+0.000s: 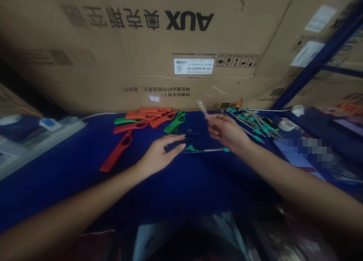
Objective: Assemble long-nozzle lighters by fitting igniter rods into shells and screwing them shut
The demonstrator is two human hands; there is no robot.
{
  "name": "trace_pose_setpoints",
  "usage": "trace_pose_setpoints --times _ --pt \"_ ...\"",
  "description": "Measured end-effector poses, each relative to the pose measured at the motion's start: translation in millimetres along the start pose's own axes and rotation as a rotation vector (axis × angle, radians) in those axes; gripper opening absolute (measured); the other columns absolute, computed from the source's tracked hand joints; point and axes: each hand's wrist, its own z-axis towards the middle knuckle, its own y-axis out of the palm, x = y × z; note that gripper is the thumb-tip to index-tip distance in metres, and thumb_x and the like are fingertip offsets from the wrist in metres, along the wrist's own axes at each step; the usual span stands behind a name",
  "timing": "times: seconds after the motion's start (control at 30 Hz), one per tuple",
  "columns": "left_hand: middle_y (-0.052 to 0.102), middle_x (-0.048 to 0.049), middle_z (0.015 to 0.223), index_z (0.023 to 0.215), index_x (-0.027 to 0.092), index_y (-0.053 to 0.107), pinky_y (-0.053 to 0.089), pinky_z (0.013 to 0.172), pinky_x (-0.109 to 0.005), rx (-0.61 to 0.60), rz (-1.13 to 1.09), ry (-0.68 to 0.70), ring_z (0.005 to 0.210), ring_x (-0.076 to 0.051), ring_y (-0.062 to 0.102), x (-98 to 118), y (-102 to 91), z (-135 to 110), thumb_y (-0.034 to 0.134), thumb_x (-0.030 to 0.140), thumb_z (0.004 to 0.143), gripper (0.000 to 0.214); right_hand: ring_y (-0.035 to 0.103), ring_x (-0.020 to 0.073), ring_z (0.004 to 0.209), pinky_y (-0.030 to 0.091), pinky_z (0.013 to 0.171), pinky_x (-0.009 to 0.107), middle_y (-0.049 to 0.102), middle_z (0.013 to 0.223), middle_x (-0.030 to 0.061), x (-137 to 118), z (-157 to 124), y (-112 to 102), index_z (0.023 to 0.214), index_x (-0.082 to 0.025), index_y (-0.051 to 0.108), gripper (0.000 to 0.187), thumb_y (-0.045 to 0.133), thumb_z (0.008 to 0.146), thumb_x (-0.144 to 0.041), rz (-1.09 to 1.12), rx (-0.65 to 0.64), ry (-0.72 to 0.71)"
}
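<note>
My left hand (161, 154) lies flat on the blue table (70, 170), fingers stretched toward a small dark part (189, 132) and a teal-ended metal rod (207, 150). My right hand (225, 130) is raised just above the table, fingers pinched on a thin metal rod (202, 107) whose blurred tip points up and left. Red and green plastic handles (147, 121) lie in a loose group behind my left hand. One red handle (117, 152) lies apart, left of that hand.
A pile of teal-tipped metal rods (255, 123) lies at the right. A large cardboard box (159, 45) walls off the back. A white tape roll (286, 125), a blue shelf post (312, 61) and a clear tray (34, 136) stand at the sides.
</note>
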Motion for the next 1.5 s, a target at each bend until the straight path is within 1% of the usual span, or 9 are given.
trace_pose_setpoints --times 0.1,0.13,0.33,0.5,0.83,0.97,1.1,1.23,1.5 --pt "0.068 -0.0089 0.132 0.128 0.019 0.068 0.045 0.112 -0.042 -0.007 -0.245 -0.114 0.123 -0.026 0.063 23.1 1.0 -4.8 0.063 0.043 0.094 0.043 0.042 0.0086 0.049 0.035 0.046 0.023 0.05 0.063 -0.0049 -8.0 -31.1 20.8 0.089 -0.019 0.059 0.034 0.068 0.084 -0.052 0.216 -0.388 0.002" --pt "0.069 -0.0083 0.132 0.125 0.019 0.07 0.043 0.114 -0.042 0.004 -0.283 -0.111 0.126 -0.026 0.061 28.3 1.3 -6.7 0.061 0.043 0.095 0.039 0.048 0.009 0.056 0.039 0.051 0.023 0.056 0.07 -0.0022 -7.8 -38.0 25.1 0.087 -0.019 0.059 0.033 0.073 0.082 -0.048 0.231 -0.428 -0.061" --pt "0.073 -0.008 0.118 0.111 0.018 0.073 0.046 0.109 -0.038 0.06 -0.498 -0.174 0.114 -0.024 0.067 20.1 4.0 -15.9 0.058 0.043 0.098 0.032 0.049 0.0105 0.061 0.041 0.058 0.025 0.06 0.076 -0.0013 4.9 -46.6 28.5 0.092 -0.02 0.063 0.015 0.068 0.09 -0.034 -0.15 -0.415 -0.468" --pt "0.074 -0.0085 0.102 0.106 0.015 0.07 0.053 0.096 -0.035 0.049 -0.612 -0.206 0.099 -0.021 0.069 8.9 -0.1 -12.9 0.059 0.05 0.096 0.037 0.06 0.0212 0.094 0.05 0.083 0.036 0.064 0.102 0.0085 16.9 -39.4 21.2 0.102 -0.019 0.062 0.012 0.064 0.092 -0.024 -0.477 -0.418 -0.722" --pt "0.056 0.002 0.075 0.085 0.018 0.059 0.044 0.069 -0.024 -0.029 -0.192 -0.123 0.071 -0.012 0.053 12.7 -5.0 -14.5 0.059 0.04 0.095 0.025 0.061 0.0155 0.077 0.049 0.068 0.029 0.063 0.097 0.0057 19.2 -50.0 21.1 0.095 -0.02 0.064 0.008 0.056 0.094 -0.019 -0.575 -0.522 -0.625" --pt "0.055 0.002 0.075 0.079 0.018 0.056 0.041 0.066 -0.024 -0.004 -0.078 -0.095 0.07 -0.012 0.05 9.1 -5.0 -15.1 0.066 0.038 0.09 0.025 0.055 0.0105 0.064 0.046 0.059 0.026 0.061 0.097 0.0052 12.4 -55.4 20.1 0.092 -0.02 0.061 0.004 0.057 0.093 -0.021 -0.383 -0.522 -0.499" --pt "0.063 -0.0005 0.084 0.092 0.018 0.063 0.043 0.07 -0.025 -0.037 -0.094 -0.136 0.076 -0.014 0.056 3.5 -3.7 -16.1 0.062 0.039 0.093 0.021 0.051 0.0101 0.058 0.043 0.053 0.025 0.061 0.085 0.0029 13.0 -54.6 21.6 0.088 -0.021 0.061 0.008 0.062 0.092 -0.028 -0.192 -0.512 -0.321" --pt "0.068 -0.0033 0.095 0.106 0.018 0.065 0.047 0.078 -0.026 -0.039 -0.183 -0.193 0.087 -0.017 0.062 2.9 -1.9 -16.3 0.058 0.039 0.095 0.024 0.048 0.0097 0.051 0.037 0.048 0.023 0.054 0.062 -0.0038 17.9 -49.5 22.8 0.088 -0.021 0.061 0.016 0.064 0.091 -0.036 -0.056 -0.626 -0.087" --pt "0.06 0.0001 0.074 0.08 0.017 0.066 0.044 0.068 -0.025 0.007 -0.277 -0.298 0.072 -0.014 0.054 14.5 -2.7 -14.4 0.065 0.044 0.087 0.028 0.046 0.0076 0.053 0.037 0.05 0.021 0.055 0.066 -0.0039 11.4 -41.9 16.5 0.087 -0.019 0.061 0.019 0.065 0.089 -0.037 0.022 -0.783 0.108"
